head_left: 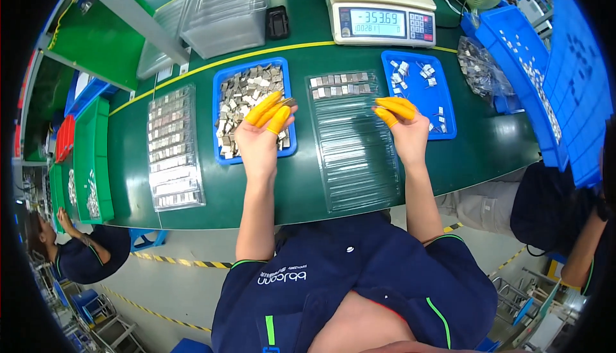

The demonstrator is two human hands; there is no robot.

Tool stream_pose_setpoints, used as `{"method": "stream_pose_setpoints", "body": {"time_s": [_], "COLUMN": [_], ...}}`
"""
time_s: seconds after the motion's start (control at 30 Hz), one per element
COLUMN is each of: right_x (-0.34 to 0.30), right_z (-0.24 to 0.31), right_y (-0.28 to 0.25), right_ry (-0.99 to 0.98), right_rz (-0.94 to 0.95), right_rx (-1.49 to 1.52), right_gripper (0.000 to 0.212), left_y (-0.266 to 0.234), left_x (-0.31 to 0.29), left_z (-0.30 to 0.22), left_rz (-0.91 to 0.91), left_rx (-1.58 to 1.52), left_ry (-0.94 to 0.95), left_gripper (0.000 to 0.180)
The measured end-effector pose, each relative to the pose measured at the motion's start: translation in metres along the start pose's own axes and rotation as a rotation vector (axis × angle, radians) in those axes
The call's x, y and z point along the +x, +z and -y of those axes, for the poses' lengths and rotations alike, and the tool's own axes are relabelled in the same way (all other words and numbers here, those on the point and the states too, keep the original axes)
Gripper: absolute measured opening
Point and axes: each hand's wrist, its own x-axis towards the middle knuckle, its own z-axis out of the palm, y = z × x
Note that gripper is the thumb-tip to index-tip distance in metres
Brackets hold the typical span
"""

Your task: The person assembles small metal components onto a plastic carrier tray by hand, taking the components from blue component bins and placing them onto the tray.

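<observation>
My left hand [260, 138], with yellow finger cots, is closed on small grey metal blocks [290, 102] at its fingertips. It is over the right side of a blue tray [217, 122] heaped with similar blocks. My right hand [409, 136], also in yellow cots, has its fingers pinched together; what they hold, if anything, is too small to make out. It is between a clear slotted plastic tray [356, 183] and a second blue tray [410, 99] with small white leaded parts [399, 70]. Blocks fill the slotted tray's two far rows [340, 89].
A clear tray filled with rows of blocks [172, 151] lies at left. Behind stand stacked clear trays [224, 19], a black object [278, 22] and a digital scale [382, 25]. Bagged parts [481, 70] and blue bins [520, 51] are at right. Co-workers sit on both sides.
</observation>
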Motion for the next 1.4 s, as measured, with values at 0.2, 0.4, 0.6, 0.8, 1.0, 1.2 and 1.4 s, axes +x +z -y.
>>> {"method": "stream_pose_setpoints", "body": {"time_s": [0.2,0.4,0.6,0.8,1.0,1.2,1.4], "right_x": [-0.001,-0.006,-0.017,-0.016,-0.014,-0.016,-0.034], "right_z": [0.025,0.024,0.023,0.021,0.025,0.018,0.002], "right_y": [0.029,0.041,0.040,0.039,0.031,0.019,0.021], "right_ry": [0.014,0.336,0.365,0.425,0.434,0.503,0.644], "right_rz": [0.201,0.236,0.206,0.232,0.343,0.478,0.534], "right_rx": [0.065,0.367,0.391,0.332,0.171,0.306,0.500], "right_gripper": [0.024,0.035,0.023,0.023,0.020,0.021,0.024], "left_y": [0.011,0.012,0.009,0.011,0.003,0.001,-0.002], "left_x": [-0.014,-0.022,-0.025,-0.025,-0.028,-0.037,-0.038], "left_z": [0.001,0.008,0.023,0.029,0.030,0.033,0.028], "left_rz": [0.056,0.133,0.178,0.186,0.222,0.290,0.430], "left_rx": [0.005,0.067,0.077,0.052,0.182,0.126,0.032], "left_ry": [-0.056,-0.186,-0.160,-0.110,-0.124,-0.225,-0.338], "left_gripper": [0.028,0.026,0.025,0.026,0.023,0.020,0.018]}}
